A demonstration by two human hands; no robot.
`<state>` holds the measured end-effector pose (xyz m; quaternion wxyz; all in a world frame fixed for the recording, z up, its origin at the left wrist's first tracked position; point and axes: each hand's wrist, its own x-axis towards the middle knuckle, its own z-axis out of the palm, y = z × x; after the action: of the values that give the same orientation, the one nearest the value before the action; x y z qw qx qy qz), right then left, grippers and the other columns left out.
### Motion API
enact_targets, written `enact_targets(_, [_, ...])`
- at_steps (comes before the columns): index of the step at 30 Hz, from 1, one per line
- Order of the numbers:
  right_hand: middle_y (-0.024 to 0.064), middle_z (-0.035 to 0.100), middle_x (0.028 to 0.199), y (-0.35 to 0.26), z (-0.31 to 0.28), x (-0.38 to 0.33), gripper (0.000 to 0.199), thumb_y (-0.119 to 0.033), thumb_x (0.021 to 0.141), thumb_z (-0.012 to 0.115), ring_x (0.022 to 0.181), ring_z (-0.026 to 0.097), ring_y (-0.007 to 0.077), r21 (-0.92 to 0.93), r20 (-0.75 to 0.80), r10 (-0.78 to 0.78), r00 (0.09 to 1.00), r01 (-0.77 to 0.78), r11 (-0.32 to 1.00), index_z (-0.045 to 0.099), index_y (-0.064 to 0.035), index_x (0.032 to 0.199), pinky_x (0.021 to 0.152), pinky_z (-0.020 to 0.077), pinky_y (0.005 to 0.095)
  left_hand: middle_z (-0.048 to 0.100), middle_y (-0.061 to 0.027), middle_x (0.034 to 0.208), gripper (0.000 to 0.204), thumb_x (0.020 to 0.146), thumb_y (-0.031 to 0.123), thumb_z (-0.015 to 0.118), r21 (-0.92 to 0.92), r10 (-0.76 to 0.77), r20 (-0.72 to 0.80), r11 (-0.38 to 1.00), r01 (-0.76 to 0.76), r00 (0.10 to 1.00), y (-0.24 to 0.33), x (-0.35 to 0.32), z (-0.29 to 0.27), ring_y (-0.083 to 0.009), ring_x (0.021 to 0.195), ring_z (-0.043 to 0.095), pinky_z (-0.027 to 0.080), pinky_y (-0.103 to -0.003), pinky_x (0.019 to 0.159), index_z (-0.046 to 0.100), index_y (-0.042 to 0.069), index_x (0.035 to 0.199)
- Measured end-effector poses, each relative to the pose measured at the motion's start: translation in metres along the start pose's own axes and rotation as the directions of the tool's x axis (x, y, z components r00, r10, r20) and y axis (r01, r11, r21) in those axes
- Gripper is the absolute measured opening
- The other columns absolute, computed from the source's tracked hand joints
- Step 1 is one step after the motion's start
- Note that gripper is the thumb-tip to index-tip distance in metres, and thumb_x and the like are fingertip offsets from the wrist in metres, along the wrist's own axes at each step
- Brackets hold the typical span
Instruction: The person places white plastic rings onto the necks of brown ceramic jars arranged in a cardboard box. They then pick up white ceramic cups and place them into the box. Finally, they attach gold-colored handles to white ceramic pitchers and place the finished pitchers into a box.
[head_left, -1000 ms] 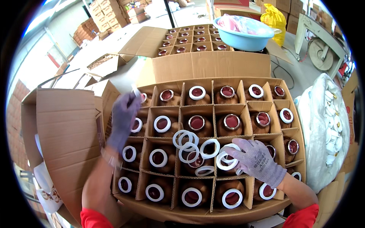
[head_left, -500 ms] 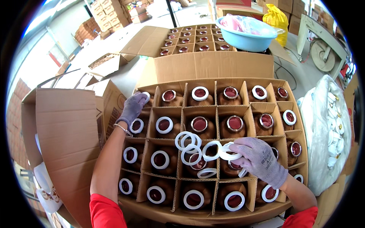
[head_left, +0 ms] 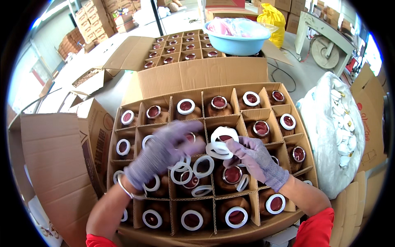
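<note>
My right hand (head_left: 257, 158), in a grey glove, pinches a small bunch of white rings (head_left: 219, 150) above the middle of a divided carton (head_left: 201, 76). My left hand (head_left: 162, 150), gloved too, hovers over the left-middle compartments, pointing toward those rings; motion smears its fingers. Brown bottles with wide round mouths stand upright in the compartments. Many carry a white ring around the neck, like the front bottle (head_left: 192, 220); others show a bare silvery rim, like the back bottle (head_left: 219, 102). Several loose rings (head_left: 203, 166) lie over the bottles and dividers between my hands.
Behind stands a second carton of bottles, with a light-blue basin (head_left: 238, 41) at its right. A clear plastic bag (head_left: 333, 136) of white and gold parts sits at the right. An open carton flap (head_left: 51, 152) rises at the left. A yellow sack (head_left: 272, 24) is farther back.
My left hand has come back from the far-left corner bottle, which now shows a white ring, toward the middle. My right hand has lifted its rings away from the loose ones. The view has shifted.
</note>
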<state>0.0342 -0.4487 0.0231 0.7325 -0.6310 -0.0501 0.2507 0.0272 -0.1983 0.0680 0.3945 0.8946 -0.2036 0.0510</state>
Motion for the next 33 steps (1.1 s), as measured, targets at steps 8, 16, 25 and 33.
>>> enact_targets(8, [0.007, 0.067, 0.101, 0.017, -0.003, -0.001, 0.035, -0.027, 0.102, 0.058, 0.076, 0.066, 0.0112, 0.194, 0.059, -0.135, 0.989, 0.121, 0.974, 0.058, 0.002, 0.122, 0.069, 0.0551, 0.0242, 0.073, -0.0082, 0.095, 0.029, 0.095, 0.01, 0.064, -0.246, -0.163, -0.017, 0.957, 0.154, 0.987, -0.009, -0.021, 0.009, -0.0137, 0.087, 0.07, 0.057, -0.028, 0.076, 0.065, 0.002, 0.123])
enact_targets(16, [0.0081, 0.07, 0.107, -0.003, -0.002, -0.014, 0.032, -0.001, 0.089, 0.063, 0.087, 0.068, 0.0131, 0.168, 0.146, -0.315, 0.938, 0.29, 0.942, 0.064, 0.0043, 0.121, 0.082, 0.0558, 0.0253, 0.069, -0.0096, 0.109, 0.06, 0.096, 0.042, 0.064, -0.781, -0.143, 0.423, 0.444, 0.44, 0.895, 0.014, -0.048, 0.019, -0.0138, 0.09, 0.067, 0.056, -0.029, 0.085, 0.054, -0.001, 0.135])
enact_targets(25, [0.0052, 0.068, 0.081, -0.019, 0.022, -0.012, 0.036, -0.013, 0.073, 0.079, 0.071, 0.07, 0.0253, -0.677, 0.397, -0.711, 0.58, 0.708, 0.2, 0.064, -0.0097, 0.105, 0.062, 0.0554, 0.0342, 0.07, -0.0038, 0.096, 0.036, 0.1, 0.013, 0.053, -0.415, -0.121, 0.102, 0.897, 0.153, 0.987, 0.012, -0.063, 0.044, -0.0072, 0.083, 0.063, 0.05, -0.021, 0.069, 0.056, 0.001, 0.134])
enact_targets(33, [0.009, 0.066, 0.074, -0.015, -0.008, 0.005, 0.022, -0.006, 0.075, 0.074, 0.067, 0.069, 0.0225, -0.728, 0.05, -0.735, 0.677, 0.528, 0.437, 0.061, -0.0068, 0.093, 0.06, 0.0528, 0.0343, 0.072, -0.0104, 0.089, 0.021, 0.095, -0.002, 0.053, -0.232, -0.257, -0.134, 0.947, 0.222, 0.957, 0.022, -0.052, 0.026, -0.0127, 0.073, 0.07, 0.056, -0.026, 0.062, 0.064, -0.003, 0.113])
